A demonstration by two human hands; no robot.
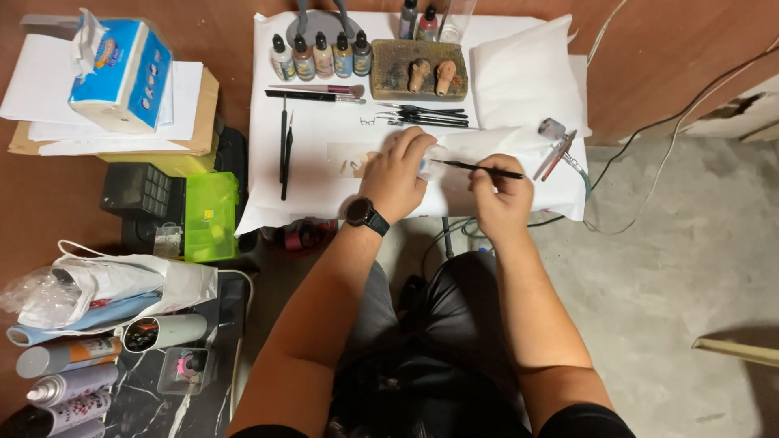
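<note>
Left hand (pixel 398 174) closes around a small pale object (pixel 432 162), perhaps translucent. Right hand (pixel 499 195) pinches a thin dark brush (pixel 479 168); its tip touches the object

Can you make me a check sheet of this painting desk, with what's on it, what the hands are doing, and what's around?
Surface: white sheet covering a small table.
Job's things: thin brush in the right hand, its tip at a small pale piece held by the left hand.
Clutter: paint bottles, spare brushes, brown block with two small figures, white pillow, airbrush.
Hands: left wears a dark watch; both are closed around things.
Cables: wires trailing right across the floor.
Surroundings: tissue box on papers, green box, spray cans, concrete floor.
</note>
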